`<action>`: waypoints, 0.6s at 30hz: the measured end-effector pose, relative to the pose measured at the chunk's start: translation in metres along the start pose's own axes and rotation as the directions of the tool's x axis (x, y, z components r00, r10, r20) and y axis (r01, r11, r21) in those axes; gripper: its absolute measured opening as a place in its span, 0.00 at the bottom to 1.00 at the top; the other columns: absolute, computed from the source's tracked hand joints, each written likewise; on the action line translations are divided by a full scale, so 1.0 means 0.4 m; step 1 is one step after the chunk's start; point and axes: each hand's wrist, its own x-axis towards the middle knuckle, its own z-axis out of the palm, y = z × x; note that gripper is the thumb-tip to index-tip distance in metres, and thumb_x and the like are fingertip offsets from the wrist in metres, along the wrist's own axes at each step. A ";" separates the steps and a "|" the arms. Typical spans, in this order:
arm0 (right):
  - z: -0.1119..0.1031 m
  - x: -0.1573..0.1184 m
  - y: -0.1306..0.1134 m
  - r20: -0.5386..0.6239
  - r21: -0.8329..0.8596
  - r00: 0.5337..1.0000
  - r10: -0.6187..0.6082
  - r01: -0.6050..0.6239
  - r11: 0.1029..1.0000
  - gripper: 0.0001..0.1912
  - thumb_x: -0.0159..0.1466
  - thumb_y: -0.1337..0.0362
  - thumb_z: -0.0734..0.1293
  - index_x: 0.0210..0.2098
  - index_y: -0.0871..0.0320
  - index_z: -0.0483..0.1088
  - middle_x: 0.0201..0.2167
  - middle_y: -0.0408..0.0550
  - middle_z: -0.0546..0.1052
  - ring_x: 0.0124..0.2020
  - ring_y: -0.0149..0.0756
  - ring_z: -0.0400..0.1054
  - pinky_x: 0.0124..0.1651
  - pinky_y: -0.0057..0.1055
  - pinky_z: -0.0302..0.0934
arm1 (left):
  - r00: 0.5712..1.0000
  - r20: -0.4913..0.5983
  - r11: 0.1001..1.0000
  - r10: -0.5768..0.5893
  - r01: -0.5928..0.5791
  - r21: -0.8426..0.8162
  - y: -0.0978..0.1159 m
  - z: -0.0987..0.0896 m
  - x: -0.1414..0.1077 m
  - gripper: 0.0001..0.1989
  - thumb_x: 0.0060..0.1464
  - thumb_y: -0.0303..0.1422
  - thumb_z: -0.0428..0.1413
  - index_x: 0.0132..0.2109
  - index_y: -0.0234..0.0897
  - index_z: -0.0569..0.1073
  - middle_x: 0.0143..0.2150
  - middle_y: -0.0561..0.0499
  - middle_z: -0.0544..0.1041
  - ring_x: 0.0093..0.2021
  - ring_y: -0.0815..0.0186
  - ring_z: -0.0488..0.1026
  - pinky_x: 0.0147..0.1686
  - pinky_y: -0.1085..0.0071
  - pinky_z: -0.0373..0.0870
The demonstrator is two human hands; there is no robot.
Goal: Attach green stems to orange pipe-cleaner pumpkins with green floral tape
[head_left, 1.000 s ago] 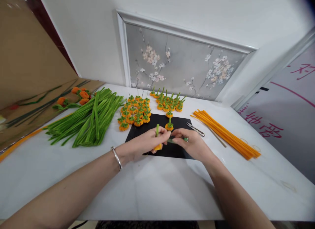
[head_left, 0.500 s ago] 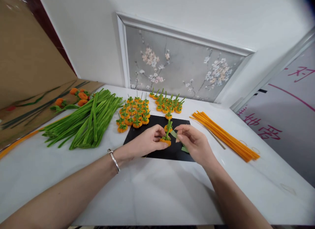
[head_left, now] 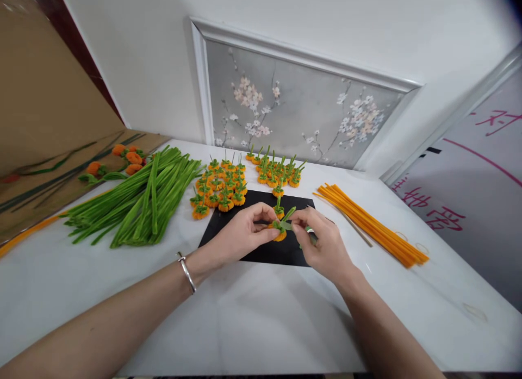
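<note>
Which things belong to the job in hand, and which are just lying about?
Likely in the job:
orange flower, in the left hand
green tape, in the right hand
black mat
other flowers
green strips, orange strips

Probably just lying about:
thin stick
orange blooms, far left

"Who's holding what?"
"Just below mid-frame, the left hand (head_left: 240, 232) pinches a small orange flower (head_left: 279, 236), and the right hand (head_left: 322, 242) holds a green strip (head_left: 286, 225) at its stem, above a black mat (head_left: 269, 255)."
"And around them?"
"Green pipe cleaners (head_left: 141, 205) left of centre, orange pipe cleaners (head_left: 371, 222) to the right, two flower clusters (head_left: 225, 205) near the middle."
</note>
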 end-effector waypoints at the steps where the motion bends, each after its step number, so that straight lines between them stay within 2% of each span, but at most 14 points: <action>1: 0.000 0.000 -0.001 -0.004 -0.042 0.999 -0.038 0.038 0.998 0.08 0.66 0.71 0.58 0.41 0.54 0.65 0.34 0.47 0.71 0.35 0.36 0.67 0.36 0.32 0.63 | 1.000 0.001 1.000 -0.014 0.014 -0.004 -0.001 0.001 0.000 0.09 0.51 0.31 0.59 0.39 0.35 0.68 0.39 0.50 0.73 0.40 0.67 0.72 0.44 0.67 0.68; 8: -0.002 -0.003 -0.006 0.039 -0.233 0.987 -0.156 0.161 0.959 0.07 0.66 0.73 0.57 0.38 0.55 0.60 0.34 0.49 0.71 0.34 0.38 0.65 0.36 0.34 0.61 | 0.997 0.014 0.997 -0.078 0.079 -0.023 0.004 0.007 0.000 0.11 0.48 0.32 0.61 0.38 0.34 0.69 0.36 0.51 0.72 0.37 0.68 0.71 0.40 0.69 0.68; 14: -0.004 -0.011 -0.009 0.023 -0.229 0.989 -0.145 0.146 0.962 0.08 0.65 0.73 0.58 0.42 0.55 0.59 0.33 0.47 0.70 0.31 0.35 0.65 0.35 0.32 0.61 | 0.999 0.007 0.999 -0.035 0.035 -0.025 0.014 0.007 -0.004 0.11 0.49 0.31 0.61 0.40 0.36 0.68 0.39 0.52 0.70 0.38 0.69 0.70 0.40 0.70 0.69; 18: -0.008 -0.010 -0.009 0.019 -0.229 0.985 -0.170 0.170 0.959 0.07 0.65 0.73 0.58 0.40 0.55 0.59 0.32 0.47 0.70 0.31 0.35 0.65 0.35 0.32 0.61 | 1.000 0.011 1.000 -0.002 0.002 0.029 0.004 0.004 -0.003 0.09 0.51 0.33 0.60 0.37 0.35 0.70 0.37 0.52 0.71 0.37 0.69 0.70 0.39 0.71 0.68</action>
